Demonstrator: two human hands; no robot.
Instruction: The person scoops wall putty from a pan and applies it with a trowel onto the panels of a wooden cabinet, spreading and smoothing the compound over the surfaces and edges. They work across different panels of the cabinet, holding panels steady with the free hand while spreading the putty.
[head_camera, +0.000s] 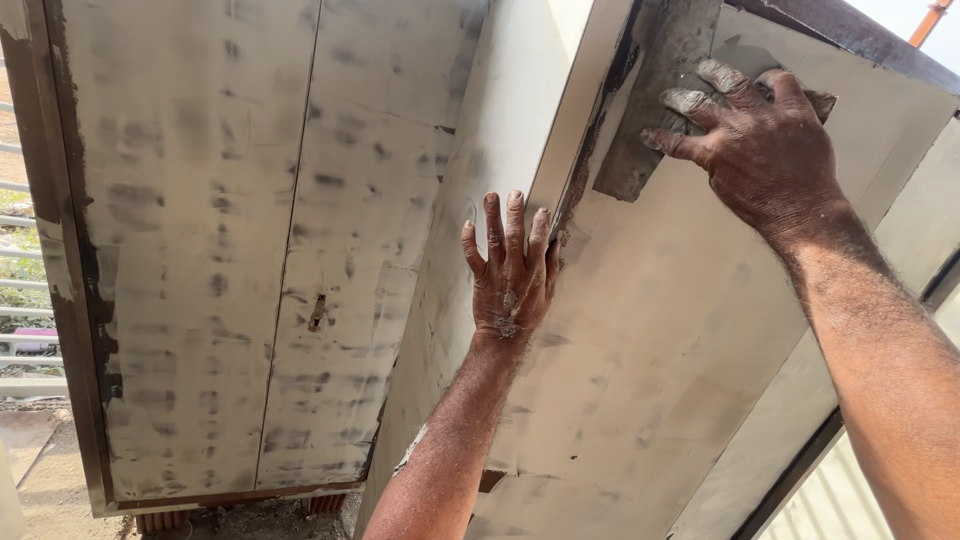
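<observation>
My right hand (760, 140) grips a flat grey trowel blade (655, 90) smeared with putty and presses it against a pale, putty-coated panel (650, 330) near its upper left edge. My left hand (512, 270) lies flat with fingers pointing up, on the outer corner edge where that panel meets the adjoining side face (480, 150). Dried putty specks cover both hands.
To the left stands a double-door panel (230, 250) streaked with grey putty, framed in dark brown (70, 280), with a small keyhole slot (317, 312). A dark frame strip (860, 35) runs along the top right. Railings (20, 300) and ground show at far left.
</observation>
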